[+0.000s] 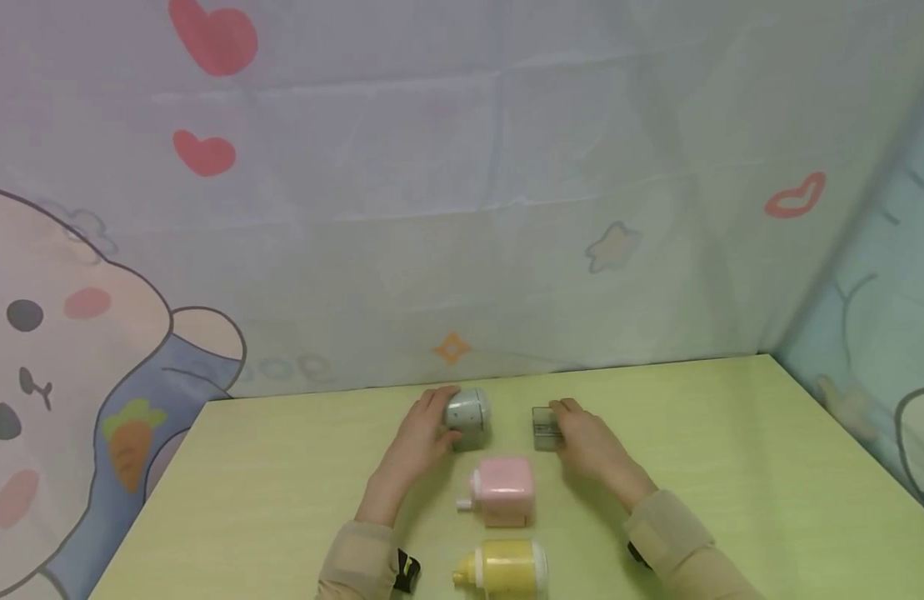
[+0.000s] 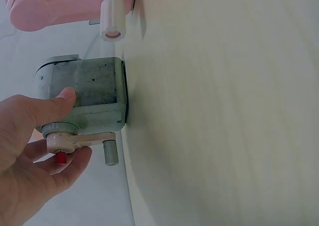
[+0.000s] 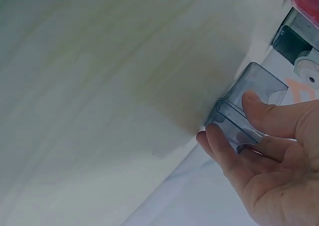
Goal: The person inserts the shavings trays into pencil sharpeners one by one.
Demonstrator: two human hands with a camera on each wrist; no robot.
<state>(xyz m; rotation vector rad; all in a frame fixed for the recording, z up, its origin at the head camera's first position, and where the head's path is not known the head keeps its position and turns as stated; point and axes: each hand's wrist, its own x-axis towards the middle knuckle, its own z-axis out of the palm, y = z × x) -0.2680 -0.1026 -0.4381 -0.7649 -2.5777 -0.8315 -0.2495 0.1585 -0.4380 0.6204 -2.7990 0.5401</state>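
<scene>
Toward the back of the table, my left hand [image 1: 424,429] grips a grey-green crank pencil sharpener [image 1: 467,410]. In the left wrist view its thumb presses the body of the sharpener [image 2: 97,84], and the other fingers lie behind the crank [image 2: 89,140]. To the right and apart from it, my right hand [image 1: 587,440] holds a clear smoky plastic shavings drawer [image 1: 544,427]. The right wrist view shows thumb and fingers pinching this drawer [image 3: 256,81] by its sides, close to the tabletop. The drawer's inside looks bare of shavings.
A pink crank sharpener [image 1: 505,490] stands between the forearms, nearer than the hands. Closer still is a yellow sharpener [image 1: 510,568]. A patterned cloth [image 1: 402,208] hangs along the table's [image 1: 694,433] back edge.
</scene>
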